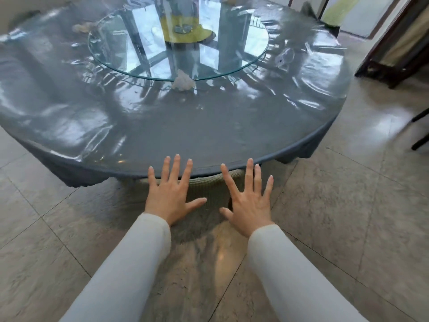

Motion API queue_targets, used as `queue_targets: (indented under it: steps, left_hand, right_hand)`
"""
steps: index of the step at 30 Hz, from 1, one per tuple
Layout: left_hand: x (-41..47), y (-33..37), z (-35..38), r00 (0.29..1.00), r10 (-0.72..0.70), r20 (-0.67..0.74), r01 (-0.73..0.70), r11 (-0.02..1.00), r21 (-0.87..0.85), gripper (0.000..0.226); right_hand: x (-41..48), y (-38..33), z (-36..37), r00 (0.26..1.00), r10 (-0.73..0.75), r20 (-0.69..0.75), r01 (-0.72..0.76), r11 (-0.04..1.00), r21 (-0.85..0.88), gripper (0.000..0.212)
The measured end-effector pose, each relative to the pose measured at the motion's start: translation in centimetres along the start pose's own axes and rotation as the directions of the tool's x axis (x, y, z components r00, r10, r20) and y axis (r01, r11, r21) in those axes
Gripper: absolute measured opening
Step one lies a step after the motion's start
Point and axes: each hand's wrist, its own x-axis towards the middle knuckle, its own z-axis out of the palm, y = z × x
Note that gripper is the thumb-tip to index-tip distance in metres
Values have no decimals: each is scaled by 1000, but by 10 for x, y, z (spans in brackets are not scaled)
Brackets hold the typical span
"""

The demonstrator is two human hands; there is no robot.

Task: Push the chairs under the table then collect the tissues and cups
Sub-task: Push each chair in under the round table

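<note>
A round table [69, 126] with a grey cloth under clear plastic fills the upper view. My left hand [170, 194] and my right hand [249, 201] are spread flat, fingers apart, over a woven chair [209, 184] that sits mostly under the table's near edge. A crumpled tissue [183, 81] lies by the near rim of the glass turntable [232, 63]. Another tissue [84, 27] lies at the far left. A clear plastic cup [285, 56] lies on its side at the right.
A dark wooden furniture frame [394, 66] stands at the right. Dark chair legs [421, 129] show at the right edge. Glossy tiled floor [348, 205] surrounds the table. A doorway [352, 17] opens at the far right.
</note>
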Motion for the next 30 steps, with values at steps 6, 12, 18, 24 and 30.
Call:
queue_targets:
  steps: [6, 12, 18, 24, 30]
  left_hand:
    - [-39, 84, -80, 981, 163, -103, -160, 987, 34, 106]
    - [-98, 201, -175, 938, 279, -206, -277, 960, 37, 107]
    - [-160, 302, -246, 885, 364, -291, -369, 928, 40, 107]
    - [-205, 372, -284, 852, 404, -333, -412, 910, 49, 111]
    - [-196, 406, -309, 836, 429, -343, -438, 897, 54, 109]
  right_hand:
    - [-80, 91, -92, 978, 167, -121, -175, 983, -62, 105]
    - [-195, 179, -198, 906, 319, -276, -340, 940, -30, 100]
    - [-316, 253, -281, 841, 415, -346, -451, 892, -26, 96]
    - [-391, 289, -325, 797, 470, -380, -504, 864, 11, 93]
    - [-398, 318, -340, 765, 486, -422, -517, 855, 48, 89]
